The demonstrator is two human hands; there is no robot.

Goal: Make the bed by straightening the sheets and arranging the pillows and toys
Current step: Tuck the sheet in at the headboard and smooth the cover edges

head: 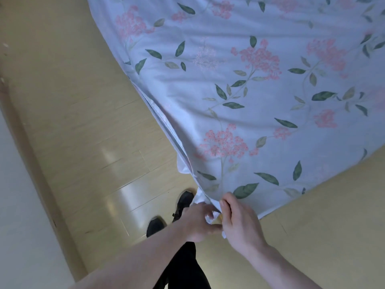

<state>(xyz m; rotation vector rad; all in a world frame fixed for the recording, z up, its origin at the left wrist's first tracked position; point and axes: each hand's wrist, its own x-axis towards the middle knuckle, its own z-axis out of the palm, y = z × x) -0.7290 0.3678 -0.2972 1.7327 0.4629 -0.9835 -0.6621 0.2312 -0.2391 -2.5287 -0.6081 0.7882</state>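
A pale blue sheet (239, 84) printed with pink flowers and green leaves spreads across the upper right of the view, drawn to a point at its near corner. My left hand (200, 223) grips the bunched white fabric of that corner from below. My right hand (237, 222) pinches the same corner from above, fingers curled over the edge. Both hands meet just in front of my body. No pillows or toys are visible.
Glossy yellow-tan floor (87, 126) lies to the left and lower right of the sheet. A wooden skirting and white wall (18, 184) run down the left side. My black shoes (183, 200) and dark trousers stand below the hands.
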